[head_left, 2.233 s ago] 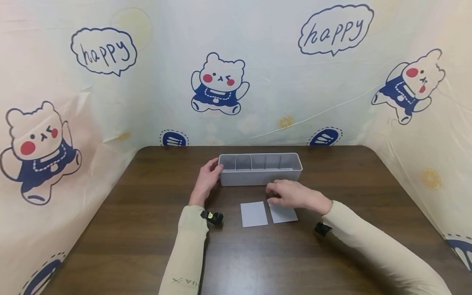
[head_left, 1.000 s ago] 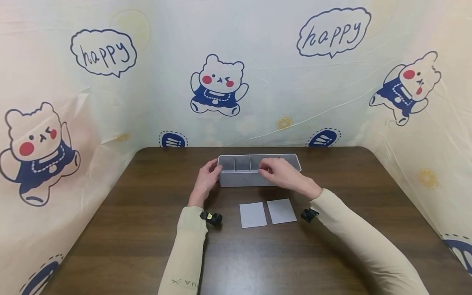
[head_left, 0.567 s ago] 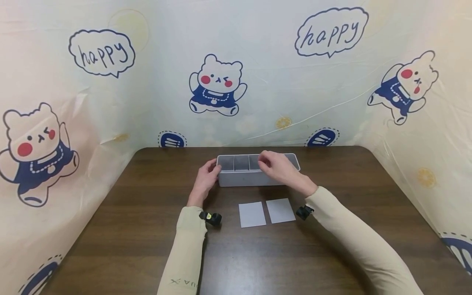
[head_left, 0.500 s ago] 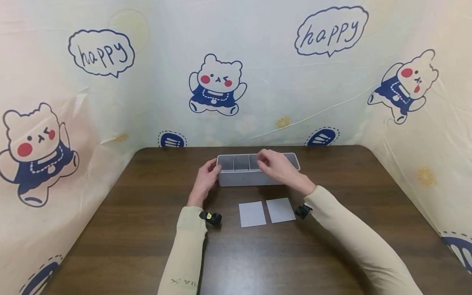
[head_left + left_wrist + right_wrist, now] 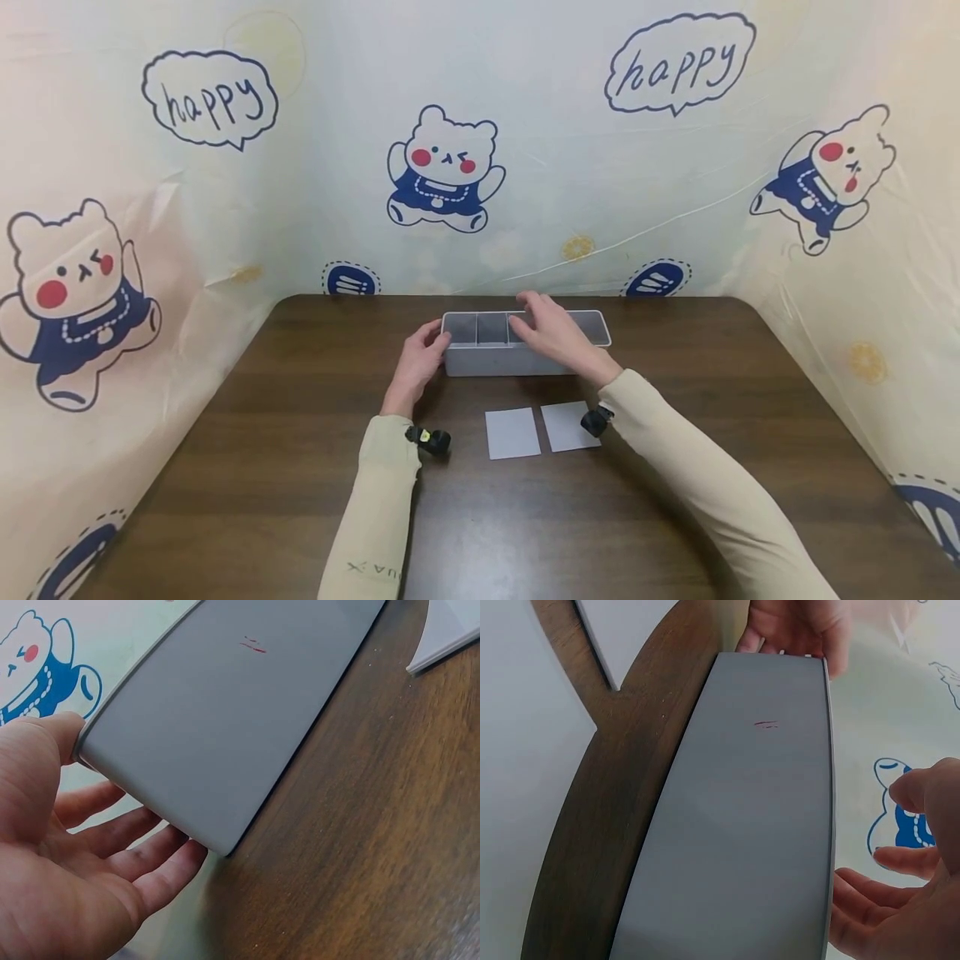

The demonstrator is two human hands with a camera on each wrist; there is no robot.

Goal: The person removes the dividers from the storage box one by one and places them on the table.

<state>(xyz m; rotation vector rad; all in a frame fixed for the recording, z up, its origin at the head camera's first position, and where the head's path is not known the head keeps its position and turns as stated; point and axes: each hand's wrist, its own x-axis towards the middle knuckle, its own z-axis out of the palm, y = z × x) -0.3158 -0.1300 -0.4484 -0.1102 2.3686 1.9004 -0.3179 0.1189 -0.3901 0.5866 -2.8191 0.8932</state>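
Note:
A long grey box with dividers (image 5: 491,361) stands toward the far side of the table. My left hand (image 5: 417,367) holds its left end; in the left wrist view the thumb lies on the rim and the fingers on the end wall. Over the box's right half is my right hand (image 5: 553,333), thumb and index finger apart, nothing visible between them. In the right wrist view, some of that hand's fingers (image 5: 862,896) are partly hidden behind the rim. The dividers under the right hand are covered. Two square white cards (image 5: 513,433) (image 5: 562,425) lie in front of the box.
The brown wooden table (image 5: 300,500) carries the box and cards. A cloth (image 5: 540,150) printed with bears hangs along its back and both sides. Small black cameras (image 5: 431,440) are worn at the wrists; the right one overlaps the right card in the head view.
My right hand has moved from above the right card up over the box, and its thumb and fingers have since spread apart. My left hand, the box and the cards have stayed put.

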